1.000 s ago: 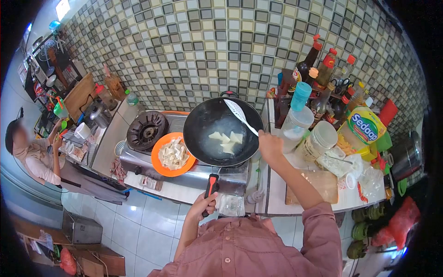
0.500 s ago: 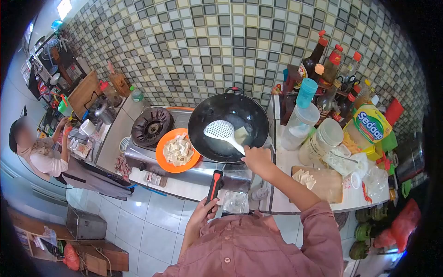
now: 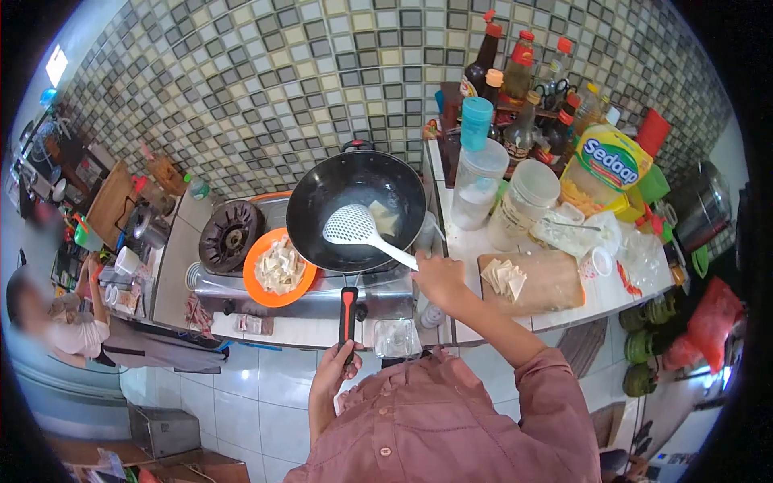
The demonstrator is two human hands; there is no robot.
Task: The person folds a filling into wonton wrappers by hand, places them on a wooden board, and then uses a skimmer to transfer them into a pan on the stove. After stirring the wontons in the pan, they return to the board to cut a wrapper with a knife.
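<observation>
A black wok (image 3: pixel 310 189) sits on the stove with its black-and-red handle (image 3: pixel 347 314) pointing toward me. My left hand (image 3: pixel 336 366) is closed around the end of that handle. In my right hand (image 3: pixel 439 282) is the handle of a white slotted spoon (image 3: pixel 349 226), its perforated head inside the wok near the front. Behind the head, pale flat pieces (image 3: pixel 383 217) lie in the wok, partly overlapping. An orange plate (image 3: pixel 256 291) heaped with folded pale pieces (image 3: pixel 279 266) stands just left of the wok.
A bare burner (image 3: pixel 231 236) is at left. On the right counter, a cutting board (image 3: pixel 551 282) holds cut wrapper sheets (image 3: pixel 505 280), with jars (image 3: pixel 481 185), sauce bottles (image 3: pixel 483 60) and a yellow-green packet (image 3: pixel 608 165) behind. Another person (image 3: pixel 76 330) works at the far left counter.
The view has swung to the right, so the wok and counter appear farther left. The slotted spoon's head has shifted slightly toward the wok's near side. Both hands keep their holds.
</observation>
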